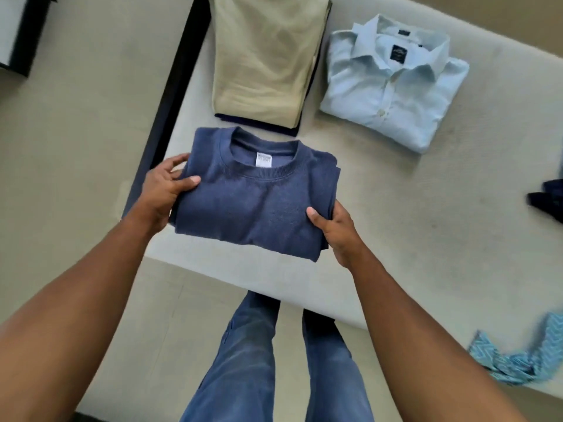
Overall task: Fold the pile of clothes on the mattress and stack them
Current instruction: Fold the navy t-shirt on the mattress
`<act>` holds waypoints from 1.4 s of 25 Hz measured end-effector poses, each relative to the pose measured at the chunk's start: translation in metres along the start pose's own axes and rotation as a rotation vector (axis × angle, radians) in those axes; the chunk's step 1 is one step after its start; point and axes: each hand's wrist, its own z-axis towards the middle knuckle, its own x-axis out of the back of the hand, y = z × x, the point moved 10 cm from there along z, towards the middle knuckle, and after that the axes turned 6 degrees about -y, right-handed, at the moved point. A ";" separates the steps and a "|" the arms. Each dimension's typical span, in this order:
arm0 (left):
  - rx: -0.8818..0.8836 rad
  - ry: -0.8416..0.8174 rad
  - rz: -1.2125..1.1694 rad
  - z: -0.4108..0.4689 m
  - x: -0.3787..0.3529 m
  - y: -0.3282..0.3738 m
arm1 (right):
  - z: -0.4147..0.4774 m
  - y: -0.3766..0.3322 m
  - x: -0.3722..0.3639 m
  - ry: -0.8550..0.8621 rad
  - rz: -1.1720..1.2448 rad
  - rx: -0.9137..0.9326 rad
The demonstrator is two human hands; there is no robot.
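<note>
We count one folded navy sweatshirt (259, 202) at the mattress's (411, 208) near left corner, left hand (164, 193) and right hand (335, 229) each gripping a side. Beyond it lie one beige fold (262, 62) atop one dark garment (259, 124), and two stacked light-blue shirts (393, 92). One patterned cloth (518, 357) and one dark cloth (548, 199) lie at the right edge.

Beige floor (76, 132). Dark frame strip (179, 71) runs diagonally across it, upper middle. White-and-black object (18, 32) in top-left corner, blurred. Jeans-clad legs (243, 360) at bottom centre.

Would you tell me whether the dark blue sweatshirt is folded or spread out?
Folded. The dark blue sweatshirt is a compact rectangle with stacked layers at its edge; the left hand and right hand grip its sides.
</note>
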 end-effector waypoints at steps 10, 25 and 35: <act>0.228 0.045 0.343 0.049 0.045 -0.128 | 0.046 0.092 -0.048 0.222 -0.395 -0.269; -0.420 -0.025 1.144 -0.020 -0.142 0.006 | 0.008 -0.020 -0.030 0.317 -0.710 -0.182; -0.904 -0.188 1.381 -0.231 -0.341 0.075 | -0.226 -0.017 0.081 0.473 -0.707 0.010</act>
